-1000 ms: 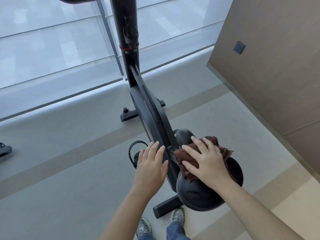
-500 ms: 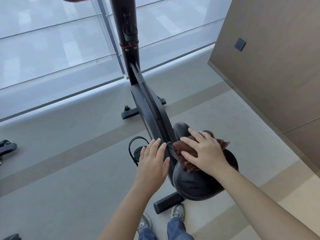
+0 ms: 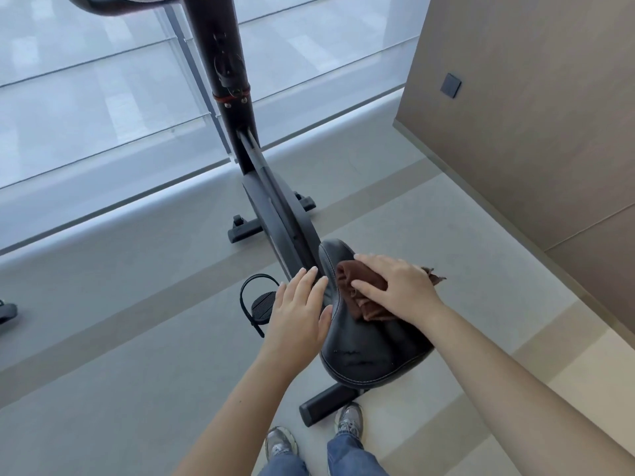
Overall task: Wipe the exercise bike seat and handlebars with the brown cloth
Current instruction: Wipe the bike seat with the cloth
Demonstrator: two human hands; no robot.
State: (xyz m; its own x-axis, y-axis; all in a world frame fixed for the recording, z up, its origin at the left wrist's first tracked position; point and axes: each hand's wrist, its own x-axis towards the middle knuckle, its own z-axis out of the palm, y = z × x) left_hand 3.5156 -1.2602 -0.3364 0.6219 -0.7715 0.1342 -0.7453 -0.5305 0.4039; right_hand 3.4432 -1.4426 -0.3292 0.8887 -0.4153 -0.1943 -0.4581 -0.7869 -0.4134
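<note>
Currently: right hand [image 3: 402,292] lies flat on the brown cloth [image 3: 354,274], fingers straight and slightly spread, pressing it down on the seat [image 3: 364,352]. Flat press, not a grip: no fingers curled round the fabric.

Cloth is bunched, sitting on the front half of the seat, toward the narrow nose. Most of it is under the right palm and fingers. A folded wad shows at the fingertips, and a ragged corner pokes out past the far side of the hand.

Left hand [image 3: 299,307] is relaxed, fingers straight and close together, held along the seat's left edge. Thumb touches the seat's side; fingertips reach up near the bike frame [image 3: 278,214]. It holds nothing and is not on the cloth, which sits just beside it across the seat's stitched rim. The two hands are apart, with the seat nose between them.

Handlebars [image 3: 103,3] are only partly visible at the top left, well apart from cloth and both hands.

Other items: strapped pedal [image 3: 263,305] just left of the left hand, rear stabiliser [image 3: 326,405] under the seat, grey shoes [image 3: 350,419] beside it, dark wall switch [image 3: 450,85] on the brown wall.
</note>
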